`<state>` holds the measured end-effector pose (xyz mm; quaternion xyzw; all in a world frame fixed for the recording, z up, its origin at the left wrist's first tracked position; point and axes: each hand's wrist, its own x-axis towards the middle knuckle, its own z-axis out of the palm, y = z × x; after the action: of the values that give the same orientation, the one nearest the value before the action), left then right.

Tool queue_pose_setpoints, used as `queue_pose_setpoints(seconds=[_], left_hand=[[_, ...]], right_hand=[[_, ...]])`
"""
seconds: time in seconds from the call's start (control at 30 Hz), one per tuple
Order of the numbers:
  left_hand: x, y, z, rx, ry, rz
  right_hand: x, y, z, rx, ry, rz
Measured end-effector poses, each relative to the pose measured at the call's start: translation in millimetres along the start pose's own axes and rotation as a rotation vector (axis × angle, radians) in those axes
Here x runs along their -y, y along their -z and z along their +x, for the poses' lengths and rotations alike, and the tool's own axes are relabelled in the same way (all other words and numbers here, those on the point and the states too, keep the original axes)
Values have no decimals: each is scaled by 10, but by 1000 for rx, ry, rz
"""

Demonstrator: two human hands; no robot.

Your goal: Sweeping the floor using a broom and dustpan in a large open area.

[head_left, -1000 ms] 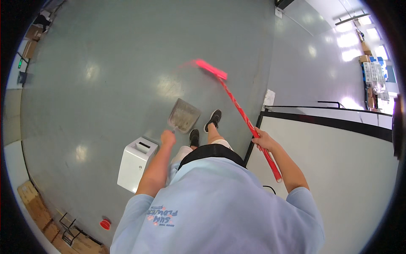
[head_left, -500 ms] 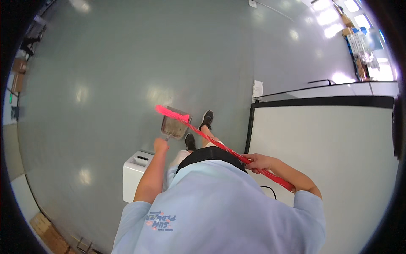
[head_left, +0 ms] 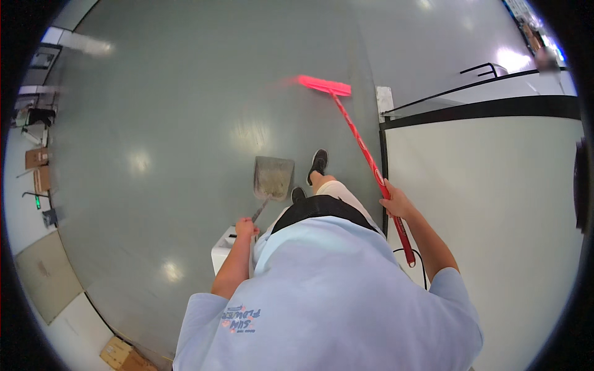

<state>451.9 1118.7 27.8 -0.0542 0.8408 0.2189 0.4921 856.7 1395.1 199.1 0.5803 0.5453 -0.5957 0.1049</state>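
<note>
A broom [head_left: 357, 135] with a red handle and a pink head is in my right hand [head_left: 398, 201], the fingers wrapped round the handle's upper part. Its head lies well ahead of my feet, near the right side of the open floor, and its bristles are blurred at the left end. My left hand [head_left: 247, 228] is closed on the handle of a grey dustpan [head_left: 274, 177], whose dirty pan is at floor level just left of my shoes. The broom head and the dustpan are well apart.
A white box-shaped bin [head_left: 223, 252] stands beside my left forearm. To my right is a large white table [head_left: 479, 235] with a black edge and a dark cable [head_left: 423, 266]. Cardboard boxes [head_left: 41, 169] stand along the left wall. Grey floor [head_left: 185, 80] stretches ahead.
The broom head has swung from above the dustpan forward and to the right. My right hand has moved forward. The dustpan and my left hand appear farther right, as the whole view has shifted.
</note>
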Motion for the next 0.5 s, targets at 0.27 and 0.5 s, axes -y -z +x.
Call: queue_pose_setpoints(seconds=[0.27,0.5], left_hand=[[-836,104,-49,32,19,-270],[-1347,201,226,-5,-101,-403]], right_hand=[[-1682,-232,950,-310,68,-334],[-591,232,1708,-419,76,-192]])
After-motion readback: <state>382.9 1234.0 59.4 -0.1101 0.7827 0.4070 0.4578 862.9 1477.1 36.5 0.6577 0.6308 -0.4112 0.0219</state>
